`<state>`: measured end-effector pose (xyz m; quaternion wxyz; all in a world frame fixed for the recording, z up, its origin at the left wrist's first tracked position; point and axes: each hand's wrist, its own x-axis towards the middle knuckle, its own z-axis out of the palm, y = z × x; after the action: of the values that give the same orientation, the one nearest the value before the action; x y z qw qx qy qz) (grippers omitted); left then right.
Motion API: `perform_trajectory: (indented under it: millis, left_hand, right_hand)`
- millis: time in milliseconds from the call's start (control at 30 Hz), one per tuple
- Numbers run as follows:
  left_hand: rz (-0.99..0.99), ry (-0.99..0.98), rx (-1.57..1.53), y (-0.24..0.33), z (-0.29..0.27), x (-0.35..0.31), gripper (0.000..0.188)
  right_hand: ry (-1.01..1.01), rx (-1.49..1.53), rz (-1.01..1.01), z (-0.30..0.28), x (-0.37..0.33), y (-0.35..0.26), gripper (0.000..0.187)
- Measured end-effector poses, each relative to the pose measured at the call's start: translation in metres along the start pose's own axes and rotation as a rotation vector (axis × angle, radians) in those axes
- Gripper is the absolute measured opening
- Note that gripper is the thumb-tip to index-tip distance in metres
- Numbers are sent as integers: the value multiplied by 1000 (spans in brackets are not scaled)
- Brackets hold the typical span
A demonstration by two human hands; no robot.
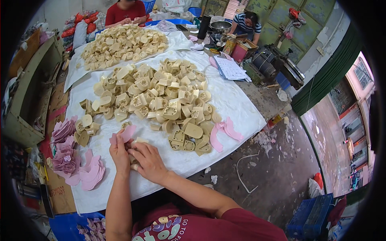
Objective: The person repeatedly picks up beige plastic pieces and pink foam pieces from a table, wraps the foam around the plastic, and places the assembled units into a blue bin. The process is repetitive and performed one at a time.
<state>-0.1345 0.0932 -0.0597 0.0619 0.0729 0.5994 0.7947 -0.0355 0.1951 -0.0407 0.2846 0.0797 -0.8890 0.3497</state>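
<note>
head view: a person's left hand pinches a pink piece over a white cloth, while the right hand curls at a cream piece, its grip too hidden to tell. a heap of cream parts lies beyond the hands; a pink stack lies to their left.

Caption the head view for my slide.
Left hand pinching a pink piece, right hand alongside, near heaped cream parts on white sheeting.
</note>
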Motion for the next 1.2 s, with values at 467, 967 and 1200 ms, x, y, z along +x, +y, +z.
perform_trajectory:
  millis: [467, 967, 1200]
  left_hand:
    - [95, 77, -330, 20, -21, 2, 49]
    - [90, 249, -167, 34, -45, -74, 47]
    - [120, 269, -168, 15, -59, -92, 48]
  right_hand:
    - [237, 752, 301, -2, -4, 28, 49]
    - [-137, -21, 141, -4, -9, -6, 30]
    - [-237, -224, 105, 35, 55, -23, 44]
